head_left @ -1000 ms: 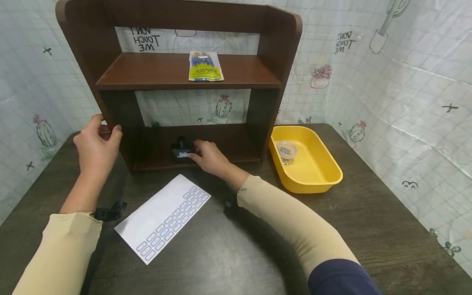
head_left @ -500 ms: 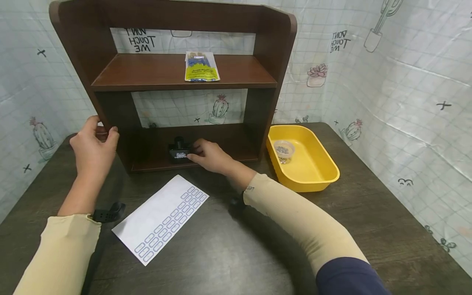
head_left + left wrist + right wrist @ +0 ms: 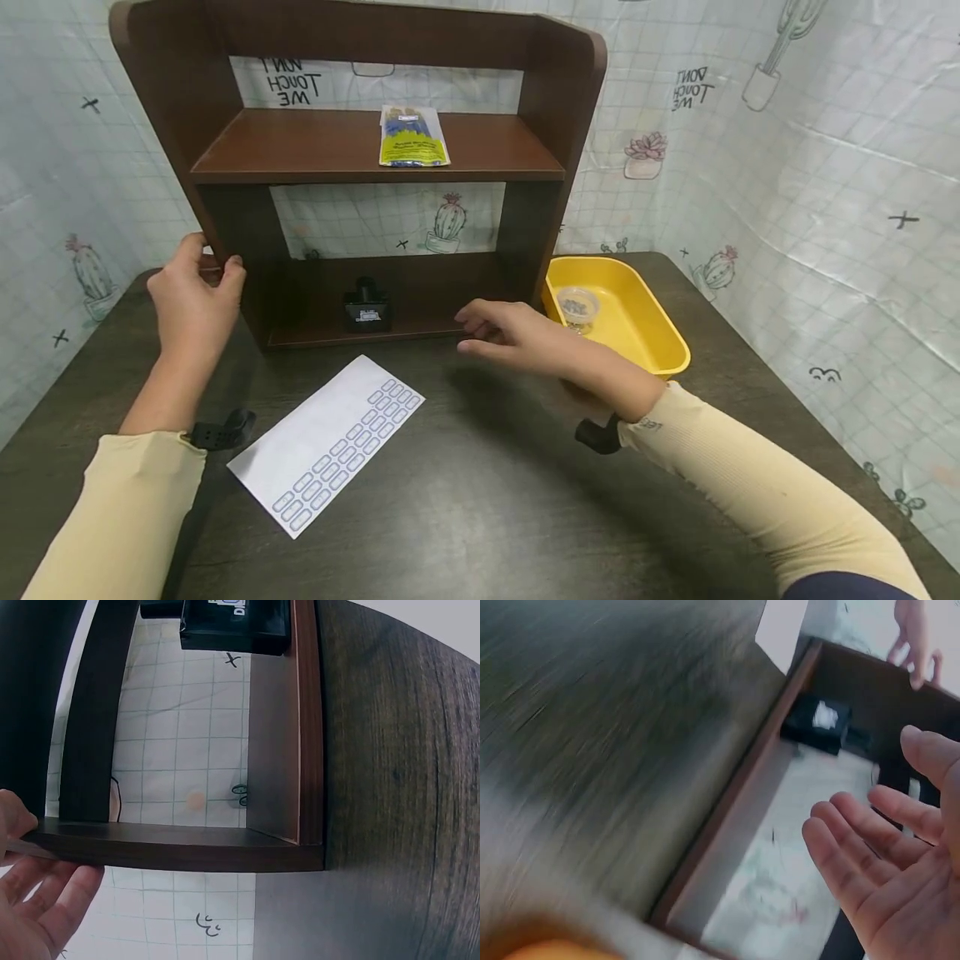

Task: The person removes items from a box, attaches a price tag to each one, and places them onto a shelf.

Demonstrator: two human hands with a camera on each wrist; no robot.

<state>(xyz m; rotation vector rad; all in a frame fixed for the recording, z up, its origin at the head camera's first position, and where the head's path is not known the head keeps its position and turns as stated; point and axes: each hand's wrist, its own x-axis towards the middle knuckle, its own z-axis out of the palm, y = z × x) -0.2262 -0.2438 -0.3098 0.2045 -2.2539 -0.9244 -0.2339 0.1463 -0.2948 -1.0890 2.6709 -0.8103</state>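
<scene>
My left hand (image 3: 191, 296) grips the left side panel of a dark brown wooden shelf (image 3: 375, 177). In the left wrist view the thumb is on one side of that panel (image 3: 187, 853) and the fingers (image 3: 69, 900) are on the other. A black square perfume bottle (image 3: 367, 311) with a black cap and a small white label stands upright on the lower shelf, left of the middle. My right hand (image 3: 525, 337) is in the air before the shelf's right end, apart from the bottle. Its fingers are relaxed, with nothing in the palm, in the right wrist view.
A printed plastic packet (image 3: 414, 137) lies on the upper shelf. Right of the unit stands a yellow tray (image 3: 652, 333) containing a small clear cup (image 3: 577, 307) of little grey pieces. A white sticker sheet (image 3: 322, 446) lies on the dark table (image 3: 465, 517).
My right hand has let go of the perfume bottle and moved right, toward the yellow tray. The bottle stays on the lower shelf. My left hand keeps its grip on the panel.
</scene>
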